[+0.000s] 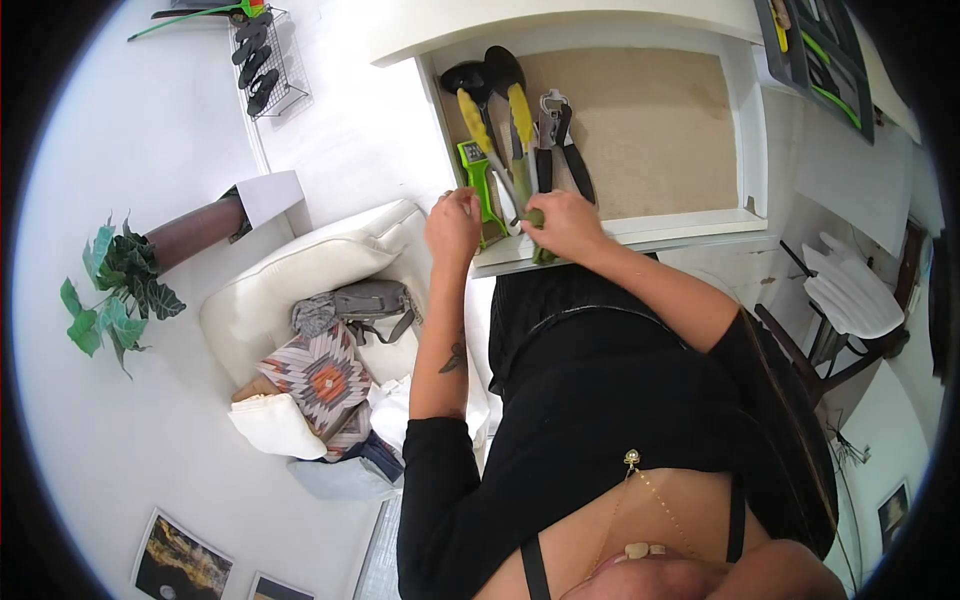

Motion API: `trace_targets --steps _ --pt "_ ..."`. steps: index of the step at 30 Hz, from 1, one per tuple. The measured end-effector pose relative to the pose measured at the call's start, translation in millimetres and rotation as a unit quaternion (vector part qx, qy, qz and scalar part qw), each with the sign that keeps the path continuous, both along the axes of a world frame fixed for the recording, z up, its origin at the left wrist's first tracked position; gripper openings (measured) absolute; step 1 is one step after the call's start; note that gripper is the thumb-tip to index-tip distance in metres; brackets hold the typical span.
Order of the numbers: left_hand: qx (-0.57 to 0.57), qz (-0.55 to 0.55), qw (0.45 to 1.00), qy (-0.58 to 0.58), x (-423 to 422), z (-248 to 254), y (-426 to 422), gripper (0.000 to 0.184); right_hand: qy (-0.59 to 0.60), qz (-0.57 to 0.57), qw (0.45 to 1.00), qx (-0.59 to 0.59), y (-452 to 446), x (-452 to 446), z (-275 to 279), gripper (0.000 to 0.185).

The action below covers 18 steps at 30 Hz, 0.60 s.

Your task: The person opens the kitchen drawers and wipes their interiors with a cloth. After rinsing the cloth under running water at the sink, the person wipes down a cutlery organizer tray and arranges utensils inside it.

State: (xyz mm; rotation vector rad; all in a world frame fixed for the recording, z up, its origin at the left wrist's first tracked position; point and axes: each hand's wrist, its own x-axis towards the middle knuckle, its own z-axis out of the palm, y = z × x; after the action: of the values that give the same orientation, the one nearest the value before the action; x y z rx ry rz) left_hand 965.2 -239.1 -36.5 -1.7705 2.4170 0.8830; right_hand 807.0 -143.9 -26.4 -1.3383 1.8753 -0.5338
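Here, in the head view, the right hand point(568, 222) grips a green item point(540, 232) at the front of the drawer point(650, 130). The left hand point(455, 225) is curled, contents unclear to me. Black ladles point(503, 68) and a can opener point(568, 150) lie ahead.

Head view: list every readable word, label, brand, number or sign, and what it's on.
No readable text, brand, number or sign anywhere in view.
Green tool in the drawer: dark patterned end, too small to tell if marked.
Black-handled tool: nothing legible.
Wall picture, lower left: no legible lettering.
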Motion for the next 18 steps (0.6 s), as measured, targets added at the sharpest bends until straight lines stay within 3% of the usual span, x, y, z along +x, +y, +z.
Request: trace_targets --steps 5,10,12,14,16,18 --pt "0.033 0.010 0.999 0.025 -7 1 5 0.023 0.018 0.014 1.000 0.021 -24 33 -23 0.022" --pt "0.004 -0.001 0.999 -0.044 -4 -12 21 0.028 0.014 0.063 0.996 0.063 -23 34 -19 0.029" --pt "0.011 0.013 0.999 -0.030 0 -11 21 0.027 -0.053 0.029 0.998 0.032 -21 19 -2 0.037" --pt "0.016 0.032 0.999 -0.016 3 -7 19 0.027 -0.176 -0.034 0.978 0.103 -23 -12 -7 0.045" --pt "0.009 0.063 0.998 0.028 2 -1 16 0.026 -0.410 -0.185 0.875 0.180 -23 -52 -2 0.039" --pt "0.028 0.083 0.996 0.019 -10 7 13 0.026 -0.505 -0.247 0.806 0.185 -27 -101 5 0.037"
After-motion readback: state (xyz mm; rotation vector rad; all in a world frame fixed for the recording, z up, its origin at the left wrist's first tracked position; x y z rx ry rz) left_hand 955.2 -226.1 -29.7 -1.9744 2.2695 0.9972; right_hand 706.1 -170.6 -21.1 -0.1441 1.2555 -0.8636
